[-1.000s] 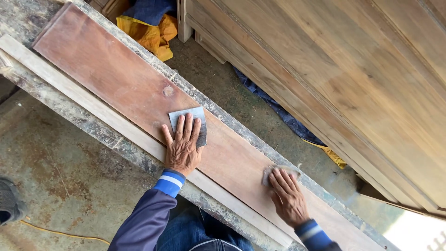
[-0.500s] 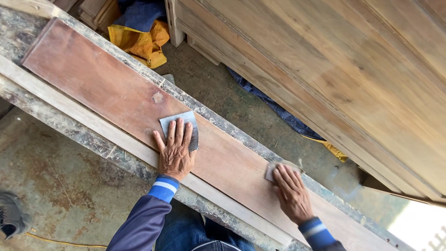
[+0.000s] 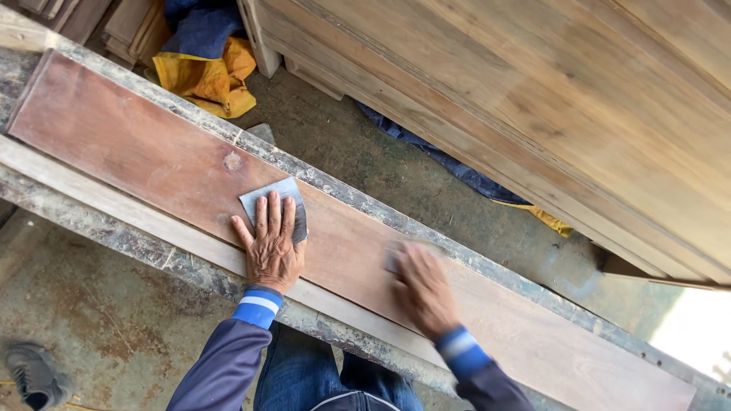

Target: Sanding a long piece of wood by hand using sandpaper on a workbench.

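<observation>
A long reddish board (image 3: 152, 152) lies on a narrow bench (image 3: 114, 232), running from ten o'clock down to four o'clock across the view. The left hand (image 3: 268, 247) lies flat and open, fingers spread, pressing a grey sheet (image 3: 285, 196) of sandpaper against the board near its middle. The right hand (image 3: 421, 288), at about five o'clock from the left, is blurred; it rests on the board over a small pad (image 3: 394, 257), but whether the fingers grip it I cannot tell.

The board's near edge meets a pale strip (image 3: 137, 213) that runs alongside it; its far edge sits just inside the bench's rough far rim. Bare board stretches well out toward ten o'clock beyond the left hand, and toward four o'clock past the right. Between the two hands there is a short open stretch of wood.

Beyond the bench, at one o'clock, big pale panels (image 3: 548, 99) lean, with a strip of floor (image 3: 365, 160) between. One yellow cloth (image 3: 202, 76) lies at eleven o'clock, one shoe (image 3: 34, 373) at eight o'clock. Counted: two hands, one board, one sheet, one pad.
</observation>
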